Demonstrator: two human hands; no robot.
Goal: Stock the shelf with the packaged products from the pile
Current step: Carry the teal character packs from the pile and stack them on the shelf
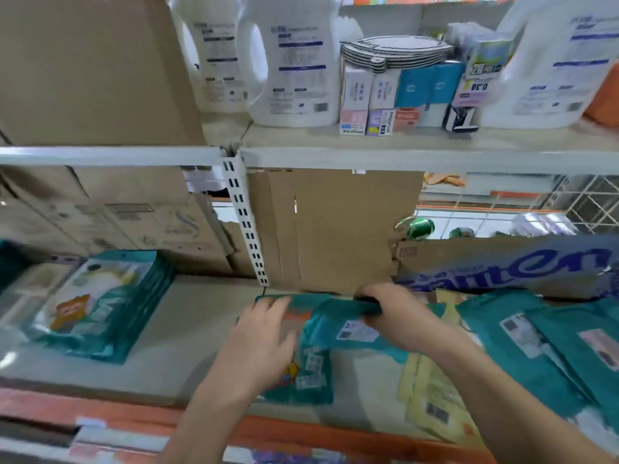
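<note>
Curling over the top edge of a teal packet (338, 316), the right hand (385, 306) has its grip pinching it just above the lower shelf (187, 329). The left hand (264, 333), grip spread, rests straight fingers on a second packet (308, 373) beneath. A tidy stack (100, 306) sits left, the loose pile (536, 339) right.

Lower shelf (187, 329) in front of me: teal packet stack (100, 306) at left, teal packets (315, 363) at centre, yellow packets (425, 380) beside them, teal pile (536, 346) at right, cardboard boxes (134, 222) behind.
</note>
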